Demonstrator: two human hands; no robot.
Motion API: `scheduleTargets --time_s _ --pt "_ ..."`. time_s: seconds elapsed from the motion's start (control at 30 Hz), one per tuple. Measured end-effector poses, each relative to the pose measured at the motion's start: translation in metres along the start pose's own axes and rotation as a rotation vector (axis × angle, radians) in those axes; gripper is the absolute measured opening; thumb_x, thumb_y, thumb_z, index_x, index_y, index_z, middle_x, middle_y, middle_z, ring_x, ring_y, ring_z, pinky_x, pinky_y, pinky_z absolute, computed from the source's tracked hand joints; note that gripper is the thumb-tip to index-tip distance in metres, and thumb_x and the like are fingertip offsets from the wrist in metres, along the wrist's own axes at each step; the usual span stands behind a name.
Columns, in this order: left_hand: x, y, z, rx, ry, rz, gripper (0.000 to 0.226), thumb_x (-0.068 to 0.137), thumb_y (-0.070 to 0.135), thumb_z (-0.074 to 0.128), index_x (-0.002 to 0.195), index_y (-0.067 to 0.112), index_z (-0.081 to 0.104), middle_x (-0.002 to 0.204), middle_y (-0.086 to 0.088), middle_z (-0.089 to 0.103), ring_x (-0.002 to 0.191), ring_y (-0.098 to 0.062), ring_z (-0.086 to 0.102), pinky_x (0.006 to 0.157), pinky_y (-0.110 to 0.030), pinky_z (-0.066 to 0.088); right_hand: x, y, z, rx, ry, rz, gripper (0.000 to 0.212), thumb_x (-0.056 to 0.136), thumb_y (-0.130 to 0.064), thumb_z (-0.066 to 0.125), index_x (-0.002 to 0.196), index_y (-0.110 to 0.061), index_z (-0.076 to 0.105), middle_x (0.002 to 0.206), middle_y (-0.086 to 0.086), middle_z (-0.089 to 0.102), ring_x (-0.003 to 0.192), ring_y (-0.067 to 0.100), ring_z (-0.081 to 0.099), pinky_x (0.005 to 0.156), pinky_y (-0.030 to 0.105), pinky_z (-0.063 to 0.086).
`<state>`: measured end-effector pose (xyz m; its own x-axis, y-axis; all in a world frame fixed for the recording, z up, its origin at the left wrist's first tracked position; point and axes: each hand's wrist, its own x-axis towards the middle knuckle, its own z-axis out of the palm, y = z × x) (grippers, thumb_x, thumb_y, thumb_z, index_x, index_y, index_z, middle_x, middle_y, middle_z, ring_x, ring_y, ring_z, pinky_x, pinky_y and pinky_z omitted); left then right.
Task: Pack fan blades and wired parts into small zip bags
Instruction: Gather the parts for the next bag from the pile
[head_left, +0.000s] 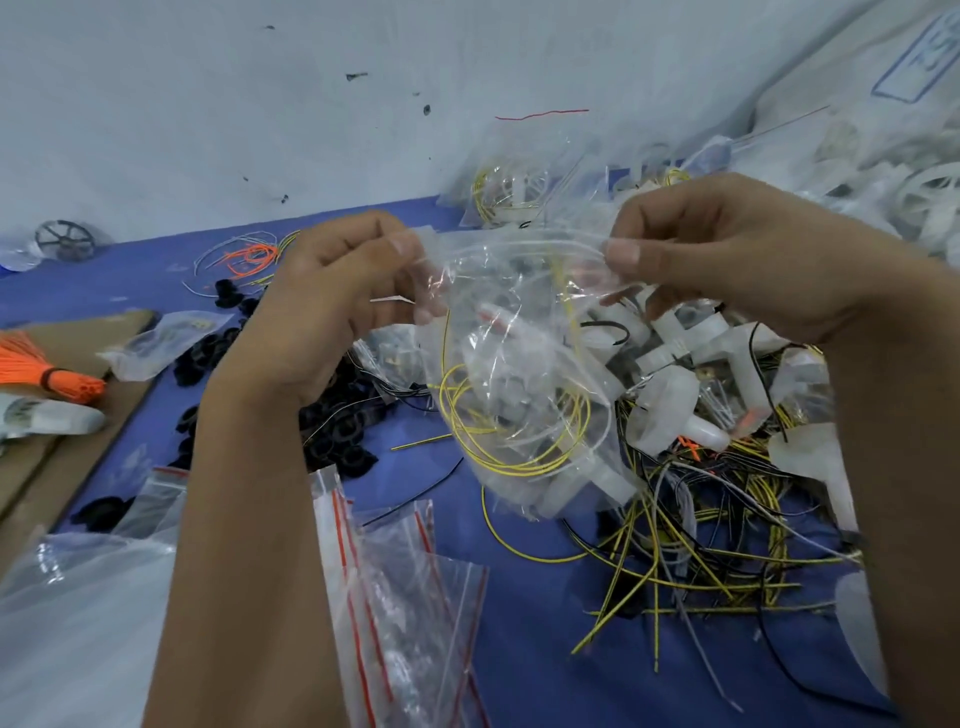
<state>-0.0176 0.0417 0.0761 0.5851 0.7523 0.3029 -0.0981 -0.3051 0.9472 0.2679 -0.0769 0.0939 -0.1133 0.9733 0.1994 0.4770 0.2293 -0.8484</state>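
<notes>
I hold a small clear zip bag (519, 374) up over the blue table. Inside it lie coiled yellow wire and white plastic parts. My left hand (332, 291) pinches the bag's top strip at its left end. My right hand (727, 260) pinches the same strip at its right end. Under the bag and to its right lies a pile of white wired parts (691, 395) with tangled yellow, black and grey wires. Black fan blades (337, 415) are heaped below my left wrist.
Several empty zip bags with red seal strips (405, 613) lie at the front centre. Filled bags (519, 192) are stacked against the white wall at the back right. Cardboard (62, 447), a bundle of orange ties (36, 369) and a large clear plastic sheet (78, 623) lie on the left.
</notes>
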Motion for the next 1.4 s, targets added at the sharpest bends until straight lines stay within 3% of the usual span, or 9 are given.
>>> scheduleTargets --time_s 0.2,0.3,0.43,0.57,0.73,0.87,1.03,1.23,1.4 --pt "-0.001 0.008 0.007 0.028 0.082 0.061 0.030 0.081 0.036 0.064 0.056 0.019 0.065 0.078 -0.014 0.058 0.072 -0.025 0.055 0.069 -0.031 0.049 0.008 -0.007 0.009 0.116 0.242 -0.110 0.022 0.104 -0.016 0.057 0.088 -0.001 0.062 0.084 0.014 0.066 0.078 0.021 0.065 0.070 0.033 0.057" --pt "0.003 0.018 0.021 0.266 0.063 0.161 0.042 0.081 0.047 0.068 0.070 0.007 0.067 0.088 -0.034 0.055 0.075 -0.035 0.050 0.070 -0.038 0.042 0.017 -0.011 0.022 0.138 0.285 -0.149 0.020 0.106 -0.012 0.052 0.089 -0.004 0.059 0.079 0.014 0.070 0.072 0.024 0.071 0.064 0.034 0.059" --pt "0.008 0.028 0.047 0.560 -0.022 0.209 0.037 0.069 0.056 0.083 0.092 0.031 0.070 0.101 0.009 0.069 0.096 -0.009 0.064 0.078 -0.026 0.055 0.025 -0.015 0.034 0.119 0.288 -0.201 0.017 0.105 -0.014 0.053 0.090 -0.007 0.060 0.076 0.021 0.072 0.064 0.029 0.070 0.055 0.033 0.056" --pt "0.008 0.027 0.053 0.574 -0.057 0.218 0.041 0.066 0.046 0.088 0.101 0.035 0.071 0.112 0.003 0.069 0.091 -0.009 0.064 0.072 -0.027 0.052 0.026 -0.012 0.036 0.106 0.334 -0.210 0.015 0.104 -0.014 0.055 0.094 -0.004 0.060 0.073 0.032 0.064 0.056 0.018 0.068 0.055 0.034 0.053" --pt "0.010 0.019 0.049 0.568 -0.039 0.232 0.041 0.069 0.041 0.089 0.098 0.016 0.076 0.105 -0.003 0.067 0.080 -0.009 0.057 0.066 -0.015 0.039 0.028 -0.009 0.038 0.160 0.349 -0.194 0.015 0.103 -0.017 0.057 0.088 -0.014 0.061 0.076 0.025 0.070 0.060 0.032 0.068 0.057 0.048 0.053" --pt "0.010 0.015 0.056 0.485 -0.092 0.228 0.029 0.077 0.031 0.086 0.103 0.026 0.075 0.099 0.009 0.066 0.082 -0.004 0.054 0.075 -0.018 0.042 0.030 -0.008 0.041 0.136 0.423 -0.190 0.015 0.100 -0.016 0.060 0.086 -0.014 0.065 0.081 0.032 0.065 0.061 0.037 0.063 0.055 0.052 0.055" --pt "0.014 0.010 0.064 0.459 -0.154 0.254 0.022 0.090 0.020 0.072 0.096 -0.001 0.072 0.096 -0.029 0.062 0.098 -0.044 0.057 0.091 -0.055 0.046 0.030 -0.006 0.042 0.195 0.420 -0.179 0.014 0.100 -0.011 0.060 0.088 -0.008 0.066 0.075 0.025 0.066 0.062 0.030 0.064 0.054 0.037 0.055" --pt "0.014 0.001 0.066 0.569 -0.196 0.007 0.041 0.101 0.039 0.058 0.080 0.012 0.079 0.105 -0.022 0.066 0.098 -0.029 0.063 0.091 -0.034 0.045 0.029 -0.003 0.038 0.201 0.446 -0.176 0.014 0.100 -0.009 0.061 0.089 -0.001 0.066 0.069 0.015 0.065 0.058 0.029 0.065 0.052 0.036 0.056" --pt "0.013 -0.002 0.056 0.535 -0.132 0.016 0.050 0.095 0.049 0.066 0.082 0.002 0.076 0.075 -0.031 0.058 0.064 -0.037 0.050 0.069 -0.035 0.036 0.030 0.004 0.034 0.199 0.520 -0.143 0.010 0.096 -0.007 0.067 0.088 -0.001 0.069 0.061 0.004 0.068 0.052 0.023 0.065 0.053 0.040 0.059"
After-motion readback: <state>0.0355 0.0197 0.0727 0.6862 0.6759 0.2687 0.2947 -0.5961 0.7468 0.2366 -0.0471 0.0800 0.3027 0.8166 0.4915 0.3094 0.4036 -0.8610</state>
